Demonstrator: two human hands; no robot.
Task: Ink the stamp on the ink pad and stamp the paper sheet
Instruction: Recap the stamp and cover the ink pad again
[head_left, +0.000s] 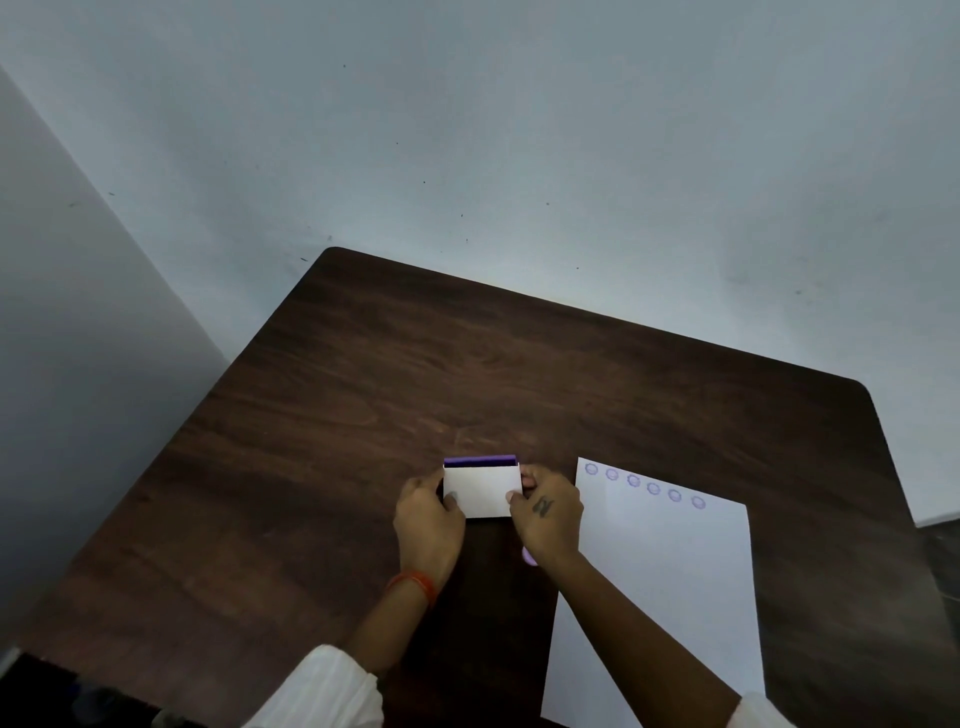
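Observation:
A small white ink pad case (482, 491) with a purple strip along its far edge rests on the dark wooden table (363, 389). My left hand (427, 519) grips its left side and my right hand (551, 514) grips its right side. A pale purple piece, maybe the stamp (529, 557), peeks out under my right palm; I cannot tell whether that hand holds it. The white paper sheet (670, 587) lies to the right, with a row of several round purple stamp marks (644, 486) along its far edge.
The table stands in a corner of pale walls (519, 130). Its far edge and left edge run close to the walls. My right forearm crosses the sheet's near left part.

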